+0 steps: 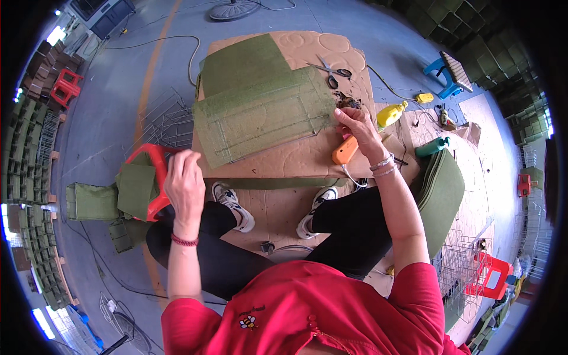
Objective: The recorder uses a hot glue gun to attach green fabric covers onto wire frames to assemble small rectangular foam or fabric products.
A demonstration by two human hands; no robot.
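A green fabric panel with a wire frame showing through it (260, 121) lies tilted across the cardboard-covered table (278, 168). The thumb of my right hand (361, 133) meets its right edge, fingers bent round there. My left hand (186, 183) is raised just off the panel's left corner, fingers curled together; what they hold, if anything, is hidden. Beyond the panel lie flat green sheets (245, 65). Scissors (331, 72) rest spread at the far right of the table, by a dark clump of scraps (348, 102). Below my right hand is an orange device (345, 151) with a white cord.
A yellow bottle (390, 115) and a green bottle (432, 147) are at the right, near stacked green sheets (444, 189). On the left, a red stool (157, 177) bears green pieces, with wire frames (171, 121) behind it. A blue stool (448, 74) stands far right.
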